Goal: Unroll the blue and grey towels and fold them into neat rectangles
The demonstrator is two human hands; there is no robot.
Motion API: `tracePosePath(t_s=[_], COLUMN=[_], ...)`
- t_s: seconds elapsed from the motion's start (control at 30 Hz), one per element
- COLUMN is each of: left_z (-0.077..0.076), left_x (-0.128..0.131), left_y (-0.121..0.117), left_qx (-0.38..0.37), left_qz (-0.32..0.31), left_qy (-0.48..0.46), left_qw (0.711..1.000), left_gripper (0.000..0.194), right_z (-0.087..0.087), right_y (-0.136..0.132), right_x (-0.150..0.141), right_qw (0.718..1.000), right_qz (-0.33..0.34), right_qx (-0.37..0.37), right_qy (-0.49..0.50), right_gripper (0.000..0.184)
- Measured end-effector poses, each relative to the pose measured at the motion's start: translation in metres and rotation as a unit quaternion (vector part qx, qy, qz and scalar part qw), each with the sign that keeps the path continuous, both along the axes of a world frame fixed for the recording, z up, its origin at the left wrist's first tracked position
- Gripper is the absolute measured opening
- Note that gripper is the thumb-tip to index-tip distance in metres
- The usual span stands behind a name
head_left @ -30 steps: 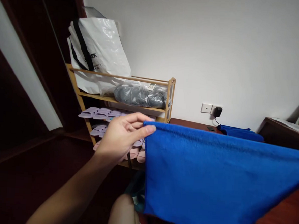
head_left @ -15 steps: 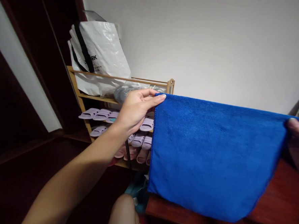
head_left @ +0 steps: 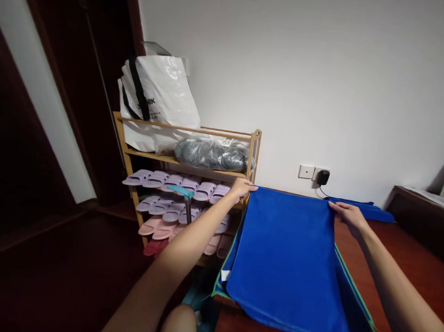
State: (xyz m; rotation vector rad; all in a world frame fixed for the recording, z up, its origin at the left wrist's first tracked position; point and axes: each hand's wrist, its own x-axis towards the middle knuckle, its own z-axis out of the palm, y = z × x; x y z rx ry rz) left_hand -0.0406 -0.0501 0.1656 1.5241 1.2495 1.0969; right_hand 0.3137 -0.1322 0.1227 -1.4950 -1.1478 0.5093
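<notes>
A blue towel (head_left: 287,255) is stretched between my two hands, over the red-brown wooden table. My left hand (head_left: 242,188) pinches its far left corner, and my right hand (head_left: 347,215) pinches its far right corner. The near edge of the towel hangs past the table's front edge. Beneath it lies another blue cloth with green edging (head_left: 355,289), showing on both sides; a small white tag (head_left: 225,275) sticks out at the left. Most of that lower cloth is hidden.
Folded blue cloths (head_left: 375,212) lie at the table's back, near a black plug (head_left: 322,177) in a wall socket. Left stands a wooden shoe rack (head_left: 188,129) with several pairs of slippers (head_left: 205,190), a plastic-wrapped grey bundle (head_left: 215,154) and a white bag (head_left: 170,90).
The blue towel has gone from being held up in the air to down over the green-edged cloth on the table. Both hands have lowered and moved farther forward, still pinching its corners.
</notes>
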Motion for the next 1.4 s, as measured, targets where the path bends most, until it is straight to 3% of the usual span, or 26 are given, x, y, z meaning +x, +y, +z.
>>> tracePosePath(t_s=[0.37,0.67,0.83,0.97,1.1,1.2,1.3,1.4], left_z=[-0.030,-0.077,-0.094,-0.113,-0.140,-0.153,-0.155,-0.146], left_x=[0.011,0.045,0.050,0.052,0.054,0.054,0.055,0.053], left_y=[0.047,0.065,0.065,0.050,0.040,0.042,0.043,0.031], left_qx=[-0.063,-0.110,-0.054,0.061,0.145,0.155,0.170,0.200], left_qz=[0.020,0.007,0.021,-0.009,-0.114,-0.138,-0.137,-0.129], left_qy=[0.023,0.099,0.214,0.325,0.409,0.451,0.470,0.469], left_qw=[0.998,0.989,0.975,0.944,0.894,0.868,0.856,0.851], left_gripper=[0.018,0.031,0.033,0.041,0.049,0.055,0.056,0.055], right_z=[-0.019,-0.067,-0.087,-0.102,-0.124,-0.138,-0.139,-0.130], right_y=[0.048,0.076,0.081,0.079,0.072,0.068,0.066,0.059], right_x=[0.009,0.000,0.001,-0.016,-0.037,-0.041,-0.040,-0.044], right_qw=[0.999,0.984,0.958,0.931,0.902,0.884,0.874,0.873], right_qz=[0.006,-0.041,-0.067,-0.081,0.010,0.054,0.056,0.035], right_qx=[-0.039,-0.135,-0.186,-0.178,-0.161,-0.197,-0.210,-0.193], right_qy=[0.018,-0.110,-0.208,-0.308,-0.400,-0.421,-0.435,-0.446], right_gripper=[0.053,0.036,0.038,0.050,0.067,0.071,0.072,0.071])
